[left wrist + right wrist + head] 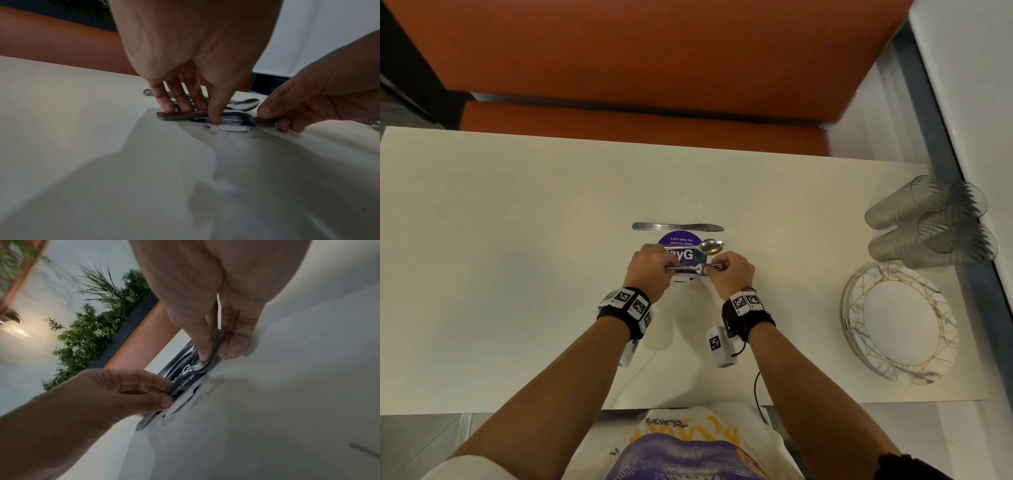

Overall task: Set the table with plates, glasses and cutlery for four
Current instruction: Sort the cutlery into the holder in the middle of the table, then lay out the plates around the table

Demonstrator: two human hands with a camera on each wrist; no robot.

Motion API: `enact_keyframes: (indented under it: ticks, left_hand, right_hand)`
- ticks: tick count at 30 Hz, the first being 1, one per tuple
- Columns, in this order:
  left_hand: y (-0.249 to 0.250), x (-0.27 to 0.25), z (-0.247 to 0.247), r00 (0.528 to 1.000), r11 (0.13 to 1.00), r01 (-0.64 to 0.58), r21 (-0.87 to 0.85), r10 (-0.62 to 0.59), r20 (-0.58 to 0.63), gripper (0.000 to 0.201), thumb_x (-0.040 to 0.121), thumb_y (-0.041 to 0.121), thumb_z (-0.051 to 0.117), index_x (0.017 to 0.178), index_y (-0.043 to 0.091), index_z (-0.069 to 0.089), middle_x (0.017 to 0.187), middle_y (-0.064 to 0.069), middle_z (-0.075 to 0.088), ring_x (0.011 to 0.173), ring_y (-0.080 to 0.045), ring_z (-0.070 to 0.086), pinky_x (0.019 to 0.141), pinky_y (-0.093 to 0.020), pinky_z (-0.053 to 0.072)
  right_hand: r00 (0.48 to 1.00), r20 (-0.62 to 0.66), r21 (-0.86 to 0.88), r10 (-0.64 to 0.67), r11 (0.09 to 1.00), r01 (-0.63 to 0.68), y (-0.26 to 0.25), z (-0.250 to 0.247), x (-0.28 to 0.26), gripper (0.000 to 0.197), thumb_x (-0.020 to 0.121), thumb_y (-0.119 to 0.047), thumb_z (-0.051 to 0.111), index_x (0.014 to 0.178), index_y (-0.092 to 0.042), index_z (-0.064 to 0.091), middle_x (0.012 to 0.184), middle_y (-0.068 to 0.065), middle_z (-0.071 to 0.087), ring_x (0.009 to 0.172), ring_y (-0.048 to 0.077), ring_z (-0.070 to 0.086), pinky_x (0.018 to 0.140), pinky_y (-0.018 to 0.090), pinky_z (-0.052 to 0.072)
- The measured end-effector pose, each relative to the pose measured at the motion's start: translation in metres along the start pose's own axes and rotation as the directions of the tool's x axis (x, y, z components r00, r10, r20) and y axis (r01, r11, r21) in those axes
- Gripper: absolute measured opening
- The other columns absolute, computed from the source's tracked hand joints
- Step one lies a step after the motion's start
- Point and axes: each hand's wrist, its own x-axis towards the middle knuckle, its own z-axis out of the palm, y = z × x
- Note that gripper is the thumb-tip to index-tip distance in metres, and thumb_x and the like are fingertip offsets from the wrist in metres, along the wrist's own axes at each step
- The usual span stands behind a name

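Observation:
A stack of metal forks point(688, 267) lies sideways over a round purple sticker point(681, 240) at the middle of the white table point(517, 240). My left hand point(666, 265) pinches the fork handles point(180, 115) between thumb and fingers. My right hand point(710, 269) pinches the tine end point(216, 344) between thumb and forefinger. Just beyond the forks lies a spoon point(705, 246), and past it a table knife point(678, 226). A stack of white plates with gold veining point(900, 322) and several clear glasses point(928, 222) on their sides sit at the table's right end.
An orange bench seat point(640, 126) runs along the table's far edge. A wall and a grey frame point(941, 137) border the right end behind the glasses. Green plants point(92, 331) stand beyond the bench.

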Motion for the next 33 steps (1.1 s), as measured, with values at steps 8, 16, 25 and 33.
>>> enact_keyframes:
  ticks: [8,16,25,33]
  left_hand:
    - [-0.003,0.003,0.003,1.0,1.0,0.005,0.004,-0.005,0.009,0.016,0.086,0.01,0.08,0.101,0.014,0.082,0.103,-0.011,0.073,0.101,-0.036,0.06,0.088,-0.047,0.052]
    - [0.01,0.0,-0.008,0.999,0.998,-0.008,0.067,0.005,0.036,0.02,0.093,0.024,0.071,0.112,0.019,0.077,0.112,-0.004,0.071,0.104,-0.029,0.057,0.093,-0.044,0.047]
    - [0.102,0.01,0.008,0.959,0.963,-0.179,-0.202,0.217,0.182,0.017,0.098,0.017,0.061,0.106,0.022,0.075,0.097,0.006,0.072,0.085,-0.012,0.068,0.085,-0.033,0.058]
    - [0.231,0.029,0.069,0.904,0.933,-0.156,-0.323,0.267,0.334,0.017,0.097,0.02,0.063,0.107,0.026,0.076,0.099,0.007,0.074,0.084,-0.014,0.07,0.08,-0.029,0.058]
  right_hand:
    - [1.0,0.008,-0.103,-0.018,0.995,0.018,0.003,-0.002,0.003,0.02,0.083,-0.024,0.081,0.098,-0.014,0.073,0.103,0.003,0.071,0.084,0.01,0.057,0.071,0.012,0.034]
    - [0.999,-0.014,-0.064,-0.045,0.997,0.044,0.009,-0.02,-0.009,0.021,0.089,-0.027,0.071,0.108,-0.016,0.069,0.112,0.005,0.056,0.093,0.015,0.057,0.083,0.025,0.045]
    - [0.968,-0.24,0.135,-0.069,0.985,0.103,0.05,-0.099,-0.046,0.013,0.088,-0.012,0.067,0.092,-0.019,0.077,0.078,-0.011,0.067,0.072,0.012,0.064,0.076,0.029,0.057]
    - [0.905,-0.421,0.162,0.067,0.987,0.002,0.135,-0.225,-0.044,0.01,0.089,-0.016,0.066,0.092,-0.02,0.075,0.083,-0.002,0.073,0.078,0.018,0.069,0.079,0.032,0.057]
